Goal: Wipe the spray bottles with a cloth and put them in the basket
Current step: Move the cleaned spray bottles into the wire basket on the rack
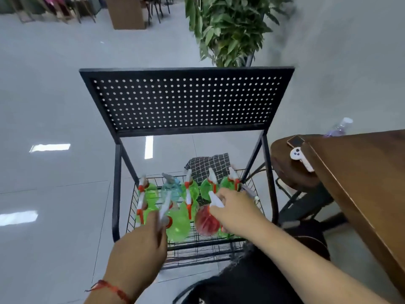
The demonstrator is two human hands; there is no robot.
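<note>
So the red spray bottle (206,220) is being gripped by its white trigger head in the right hand (234,212), with the fingers curled round it. It's being held low in the front right part of the wire basket (131,208). Just to its left, a green spray bottle (178,226) is being held by its white head in the left hand (140,249). It's a bit blurred there, but the fingers are being wrapped round the nozzle. More green bottles (151,194) and one blue bottle (171,189) are being kept upright in the basket behind those two, packed close together. A black-and-white checked cloth (209,164) is being left bunched at the back of the basket, right behind the rear row.

The basket is being carried on the lower level of a black metal cart (116,183), under its perforated top shelf (186,99). A red string (111,289) is being worn on the left wrist. Off to the right, a pale purple bottle (338,128) is being kept on a brown wooden surface (361,176). Beside it, a phone (295,141) and a white controller (298,156) are being left on a round stool (289,176). A leafy plant (230,29) is being kept behind the cart, on the grey floor (54,106).
</note>
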